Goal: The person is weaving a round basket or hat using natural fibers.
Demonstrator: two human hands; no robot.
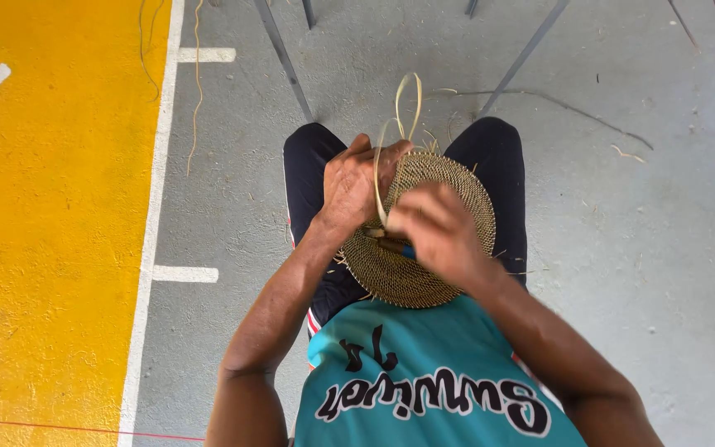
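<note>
Woven disc (424,273): round, flat-ish, tight coiled weave, tan-brown w/ darker rim, loose fibre ends poking out at edges. Sits on the person's lap, over the dark trousers (308,174), just above the teal shirt (432,372).

Pale strip (403,108) loops up from the disc's far edge, then runs down across its face.

Left hand (356,186): at disc's far-left edge, fingers curled shut around the rim, thumb on top near where the strip starts.

Right hand (436,228): over disc's centre, fingers bunched, closed; looks pinched on the strip's lower end but blurred, so exact hold unclear. Small dark tool-like piece (386,242) just left of it, on the disc; can't tell what it is.

Grey floor (622,207) around the disc; yellow painted zone (43,207) far left, w/ white line (155,207) between.
</note>
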